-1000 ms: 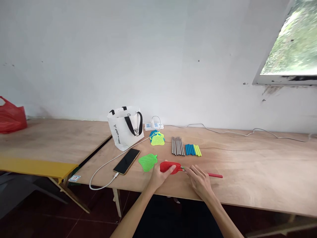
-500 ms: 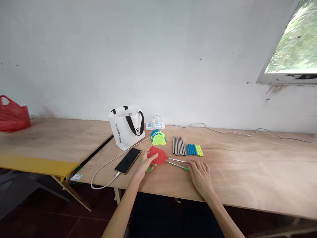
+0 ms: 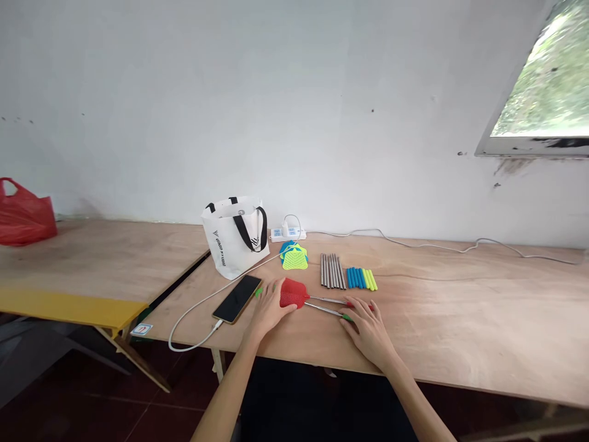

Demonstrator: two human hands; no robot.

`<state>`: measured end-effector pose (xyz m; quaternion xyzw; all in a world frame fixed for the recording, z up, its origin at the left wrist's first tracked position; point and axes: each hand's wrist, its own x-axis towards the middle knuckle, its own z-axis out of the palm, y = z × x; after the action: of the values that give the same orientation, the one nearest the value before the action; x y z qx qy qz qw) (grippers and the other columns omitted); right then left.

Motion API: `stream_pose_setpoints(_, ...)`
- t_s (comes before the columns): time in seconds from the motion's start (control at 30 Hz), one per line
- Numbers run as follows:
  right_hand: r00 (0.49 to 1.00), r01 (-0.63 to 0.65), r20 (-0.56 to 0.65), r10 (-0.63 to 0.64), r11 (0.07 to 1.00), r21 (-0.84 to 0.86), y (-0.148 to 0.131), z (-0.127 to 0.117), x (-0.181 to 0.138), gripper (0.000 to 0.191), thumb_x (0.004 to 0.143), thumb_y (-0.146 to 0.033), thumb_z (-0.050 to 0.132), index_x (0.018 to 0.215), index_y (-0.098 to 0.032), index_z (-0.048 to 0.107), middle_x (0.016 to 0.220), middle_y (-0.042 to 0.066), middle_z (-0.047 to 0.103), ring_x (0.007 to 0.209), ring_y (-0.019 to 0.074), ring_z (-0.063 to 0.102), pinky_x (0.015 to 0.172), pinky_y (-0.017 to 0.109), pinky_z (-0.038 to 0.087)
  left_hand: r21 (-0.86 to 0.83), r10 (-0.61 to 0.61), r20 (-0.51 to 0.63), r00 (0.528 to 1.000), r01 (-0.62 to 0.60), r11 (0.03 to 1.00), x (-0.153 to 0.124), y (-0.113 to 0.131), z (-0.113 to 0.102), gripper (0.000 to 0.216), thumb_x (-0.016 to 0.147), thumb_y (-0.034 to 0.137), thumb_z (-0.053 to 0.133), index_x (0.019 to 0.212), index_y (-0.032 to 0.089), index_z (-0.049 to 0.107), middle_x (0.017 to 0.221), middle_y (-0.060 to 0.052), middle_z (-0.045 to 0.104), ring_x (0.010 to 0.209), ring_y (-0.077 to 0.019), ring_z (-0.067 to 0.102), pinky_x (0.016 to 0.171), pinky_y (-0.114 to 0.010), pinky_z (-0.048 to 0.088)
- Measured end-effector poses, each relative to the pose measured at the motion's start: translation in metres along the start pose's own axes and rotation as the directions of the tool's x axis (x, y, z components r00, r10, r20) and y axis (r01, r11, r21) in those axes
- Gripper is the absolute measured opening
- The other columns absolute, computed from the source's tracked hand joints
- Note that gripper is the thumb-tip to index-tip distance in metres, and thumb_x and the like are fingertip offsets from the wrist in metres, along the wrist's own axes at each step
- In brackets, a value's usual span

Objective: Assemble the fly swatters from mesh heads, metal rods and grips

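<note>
My left hand grips the left end of a red fly swatter's mesh head, thumb along the near edge and fingers over the far side. Bits of a green fly swatter head peek out beside these fingers; most of it is hidden. Two thin metal rods run right from the heads, one to a red handle and one to a green handle. Over both handles lies my right hand, fingers bent around them and thumb by the green one. Both swatters lie low at the tabletop.
Behind the hands are stacked blue and yellow swatter heads, a row of metal rods, and blue and yellow grips. A phone on a white cable, a white bag and a power strip stand left and back.
The red swatter head has come down flatter and nearer. My left hand has turned over onto its left end. My right hand has shifted slightly left and nearer, uncovering the red handle's end.
</note>
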<state>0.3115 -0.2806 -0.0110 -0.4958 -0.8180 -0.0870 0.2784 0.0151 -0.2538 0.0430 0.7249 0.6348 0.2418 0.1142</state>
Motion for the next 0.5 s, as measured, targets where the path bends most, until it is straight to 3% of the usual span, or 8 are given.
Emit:
stream_pose_setpoints(0.13,1.0,-0.002,0.009,0.001,1.0,0.022,-0.001,-0.001,0.0,0.022,0.102,-0.041,0.049,0.098,-0.028,0.066,0.136,0.007,0.062,0.127,0.0272,0.055,0.114,0.059,0.031,0.11,-0.088,0.161,0.983,0.071,0.991,-0.007,0.0,-0.014,0.084,0.085,0.05,0.065,0.154,0.012,0.034,0.161,-0.022,0.033,0.151,-0.0387,0.025,0.118,-0.049,0.026)
stream_pose_setpoints(0.23,1.0,0.014,0.006,-0.014,0.999,0.038,-0.002,-0.002,0.002,0.02,0.102,-0.037,0.049,0.095,-0.027,0.064,0.13,0.006,0.065,0.12,0.0255,0.059,0.112,0.056,0.035,0.199,-0.155,0.276,0.949,0.102,0.975,-0.014,0.002,-0.024,0.079,0.089,0.047,0.059,0.155,0.011,0.035,0.159,-0.024,0.036,0.149,-0.0401,0.03,0.116,-0.05,0.028)
stream_pose_setpoints(0.37,1.0,0.015,0.003,-0.016,0.998,0.065,-0.002,-0.004,0.003,0.019,0.103,-0.033,0.046,0.094,-0.027,0.062,0.115,0.004,0.07,0.105,0.0223,0.064,0.103,0.046,0.043,0.309,-0.183,0.313,0.932,0.083,0.948,-0.022,0.007,-0.04,0.067,0.085,0.035,0.062,0.148,0.02,0.047,0.148,-0.017,0.053,0.137,-0.037,0.049,0.108,-0.048,0.039)
stream_pose_setpoints(0.5,0.999,-0.014,-0.035,0.016,0.998,0.061,0.0,0.0,0.002,0.017,0.103,-0.03,0.046,0.095,-0.027,0.06,0.117,0.003,0.07,0.108,0.0217,0.065,0.101,0.042,0.046,0.343,-0.234,0.332,0.914,0.114,0.933,-0.024,0.005,-0.053,0.069,0.078,0.039,0.071,0.143,0.028,0.051,0.151,-0.011,0.051,0.138,-0.0362,0.047,0.105,-0.049,0.042)
